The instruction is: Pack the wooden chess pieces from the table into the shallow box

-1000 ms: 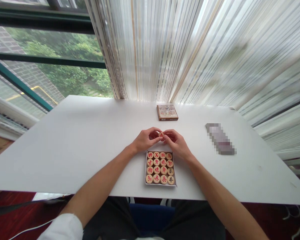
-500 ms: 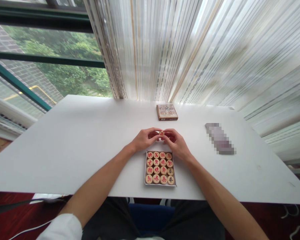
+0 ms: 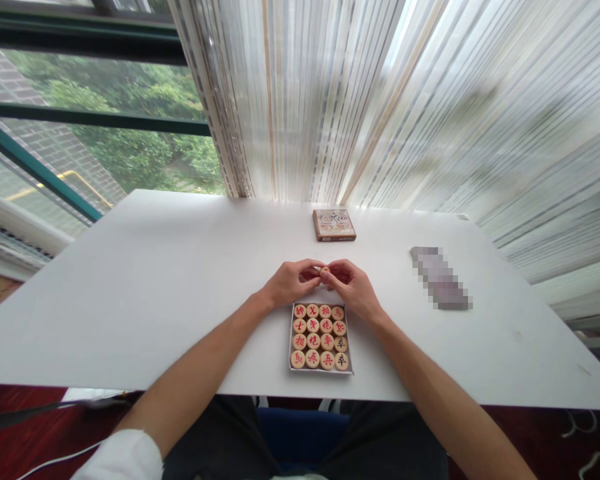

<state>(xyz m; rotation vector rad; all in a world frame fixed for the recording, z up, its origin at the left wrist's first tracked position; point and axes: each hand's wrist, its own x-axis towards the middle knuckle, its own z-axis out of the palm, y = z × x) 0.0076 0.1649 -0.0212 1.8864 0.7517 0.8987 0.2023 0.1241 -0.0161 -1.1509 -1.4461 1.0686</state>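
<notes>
A round wooden Chinese chess piece (image 3: 323,271) is pinched between my left hand (image 3: 291,280) and my right hand (image 3: 351,285), just beyond the open box. Fingers of both hands are closed about it, and they cover most of its marked face. Nearer to me lies a shallow white box tray (image 3: 291,371) filled with rows of similar pieces. Most of these, such as one chess piece (image 3: 313,341), bear red characters; two chess pieces in the right column, including the corner piece (image 3: 341,361), have black ones.
A printed box lid (image 3: 334,225) lies at the back of the white table (image 3: 145,287). To the right is a blurred-out flat object (image 3: 440,278). String curtains (image 3: 310,100) hang along the far edge, with an open window at left.
The chess piece has turned between my fingers, so its red character no longer shows plainly. Both hands stay in nearly the same place; the tray has not moved.
</notes>
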